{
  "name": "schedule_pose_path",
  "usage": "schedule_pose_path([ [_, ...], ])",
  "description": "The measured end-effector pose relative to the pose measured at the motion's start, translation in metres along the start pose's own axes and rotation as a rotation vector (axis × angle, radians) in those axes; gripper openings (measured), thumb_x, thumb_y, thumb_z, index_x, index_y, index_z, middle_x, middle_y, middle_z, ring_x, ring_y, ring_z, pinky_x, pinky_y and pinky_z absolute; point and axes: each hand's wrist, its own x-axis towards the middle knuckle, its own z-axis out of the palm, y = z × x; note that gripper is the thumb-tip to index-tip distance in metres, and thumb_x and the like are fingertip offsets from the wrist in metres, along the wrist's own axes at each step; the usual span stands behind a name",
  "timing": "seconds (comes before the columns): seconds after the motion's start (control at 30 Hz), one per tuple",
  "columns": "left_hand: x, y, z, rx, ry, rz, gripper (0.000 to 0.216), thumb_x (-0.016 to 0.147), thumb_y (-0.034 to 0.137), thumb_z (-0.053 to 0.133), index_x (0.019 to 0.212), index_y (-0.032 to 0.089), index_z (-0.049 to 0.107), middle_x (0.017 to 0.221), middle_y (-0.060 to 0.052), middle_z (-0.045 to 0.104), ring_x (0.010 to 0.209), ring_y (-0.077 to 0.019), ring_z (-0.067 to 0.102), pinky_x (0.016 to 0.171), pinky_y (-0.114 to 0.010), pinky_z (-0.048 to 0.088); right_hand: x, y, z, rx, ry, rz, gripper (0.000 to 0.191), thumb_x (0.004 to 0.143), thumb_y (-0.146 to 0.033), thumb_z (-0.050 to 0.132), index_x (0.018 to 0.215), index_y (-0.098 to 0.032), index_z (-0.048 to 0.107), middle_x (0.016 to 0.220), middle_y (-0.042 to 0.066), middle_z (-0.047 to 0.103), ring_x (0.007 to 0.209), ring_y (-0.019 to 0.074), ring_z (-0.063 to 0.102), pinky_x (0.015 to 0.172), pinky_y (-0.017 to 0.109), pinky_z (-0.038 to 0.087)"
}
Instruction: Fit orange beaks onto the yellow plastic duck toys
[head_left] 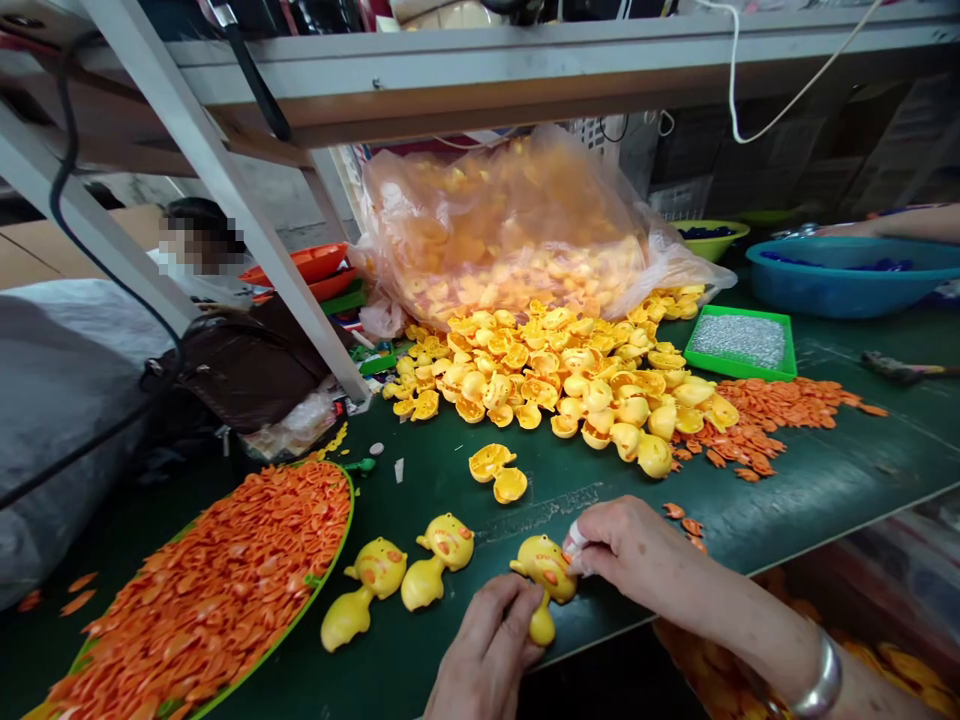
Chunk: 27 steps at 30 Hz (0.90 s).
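A yellow plastic duck (541,560) with orange markings lies near the table's front edge, its lower lobe partly hidden by my fingers. My left hand (491,635) is closed on it from the lower left, fingers bent around the lower lobe. At the duck's right side, my right hand (607,540) pinches a small orange beak piece (568,559), mostly covered by the fingertips. White wrapping shows on a finger of that hand. To the left lie two similar ducks, one duck (450,545) closer and another duck (379,570) farther left.
An open yellow shell (491,463) lies ahead, before a heap of yellow shells (540,370) spilling from a clear bag (510,210). Orange pieces (787,405) and a green tray (784,372) are right. A heaped green-rimmed tray (351,500) stands left. A person (199,245) is beyond the frame post.
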Motion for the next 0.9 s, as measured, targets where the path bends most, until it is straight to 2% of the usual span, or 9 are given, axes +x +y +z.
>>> schedule_pose_path([
  [0.2,-0.001,0.002,-0.001,-0.05,-0.023,-0.045,0.035,0.09,0.021,0.035,0.119,0.03,0.053,0.114,-0.006,0.058,0.107,-0.0145,0.058,0.087,-0.023,0.05,0.003,-0.001,0.004,0.188,0.021,0.069,0.011,0.074,-0.017,0.058,0.069,-0.019,0.068,0.071,-0.001,0.069,0.067,0.013,0.06,0.061,0.021,0.038],
  [0.27,0.001,0.0,-0.006,-0.013,-0.051,-0.04,0.038,0.09,0.019,0.034,0.121,0.031,0.052,0.116,-0.006,0.058,0.108,-0.0142,0.059,0.087,-0.022,0.05,0.003,-0.001,0.006,0.185,0.033,0.093,0.011,0.075,-0.019,0.058,0.07,-0.019,0.067,0.07,-0.001,0.069,0.067,0.0135,0.06,0.061,0.021,0.038],
  [0.4,0.013,0.003,-0.027,0.165,-0.142,0.183,0.038,0.09,0.026,0.043,0.128,0.029,0.047,0.116,-0.005,0.061,0.107,-0.0154,0.06,0.088,-0.023,0.051,-0.003,-0.001,0.005,0.101,0.035,0.077,0.014,0.081,-0.025,0.058,0.071,-0.019,0.066,0.072,-0.001,0.068,0.068,0.0138,0.06,0.062,0.023,0.037],
  [0.47,0.019,0.008,-0.036,0.274,-0.168,0.215,0.047,0.086,0.035,0.053,0.131,0.026,0.044,0.118,-0.007,0.061,0.109,-0.0189,0.059,0.091,-0.028,0.051,-0.007,-0.001,0.004,0.049,0.026,0.044,0.015,0.083,-0.025,0.057,0.07,-0.019,0.063,0.072,-0.001,0.066,0.068,0.0134,0.058,0.061,0.023,0.035],
  [0.53,0.025,0.014,-0.038,0.367,-0.141,0.18,0.056,0.083,0.04,0.057,0.133,0.022,0.04,0.123,-0.01,0.058,0.113,-0.0222,0.056,0.093,-0.034,0.05,-0.01,0.0,0.004,-0.012,0.011,0.002,0.018,0.085,-0.026,0.055,0.068,-0.019,0.059,0.07,-0.002,0.063,0.066,0.0129,0.056,0.059,0.023,0.033],
  [0.63,0.029,0.017,-0.029,0.482,-0.093,0.178,0.059,0.086,0.038,0.052,0.138,0.015,0.034,0.13,-0.015,0.053,0.12,-0.0263,0.051,0.095,-0.04,0.049,-0.012,0.004,0.006,-0.142,0.019,-0.036,0.021,0.087,-0.029,0.054,0.069,-0.02,0.054,0.07,-0.002,0.059,0.064,0.0142,0.054,0.057,0.025,0.03],
  [0.7,0.03,0.015,-0.02,0.552,-0.104,0.21,0.063,0.086,0.038,0.051,0.139,0.011,0.03,0.132,-0.017,0.052,0.122,-0.0296,0.049,0.095,-0.044,0.049,-0.012,0.008,0.009,-0.251,0.03,-0.087,0.019,0.088,-0.03,0.053,0.071,-0.02,0.053,0.073,-0.001,0.058,0.066,0.0164,0.054,0.058,0.028,0.031],
  [0.8,0.03,0.011,-0.011,0.62,-0.14,0.229,0.068,0.086,0.039,0.052,0.141,0.009,0.027,0.133,-0.017,0.051,0.124,-0.0316,0.047,0.093,-0.044,0.05,-0.009,0.011,0.008,-0.438,0.014,-0.254,0.01,0.087,-0.019,0.051,0.078,-0.021,0.055,0.078,0.002,0.058,0.072,0.0199,0.054,0.063,0.031,0.034],
  [0.9,0.03,0.009,-0.009,0.639,-0.147,0.237,0.066,0.087,0.037,0.051,0.141,0.01,0.026,0.135,-0.015,0.05,0.127,-0.0298,0.045,0.095,-0.042,0.049,-0.007,0.006,0.0,-0.569,-0.049,-0.392,0.017,0.081,-0.005,0.05,0.083,-0.02,0.058,0.081,0.003,0.059,0.078,0.0221,0.055,0.068,0.032,0.036],
])
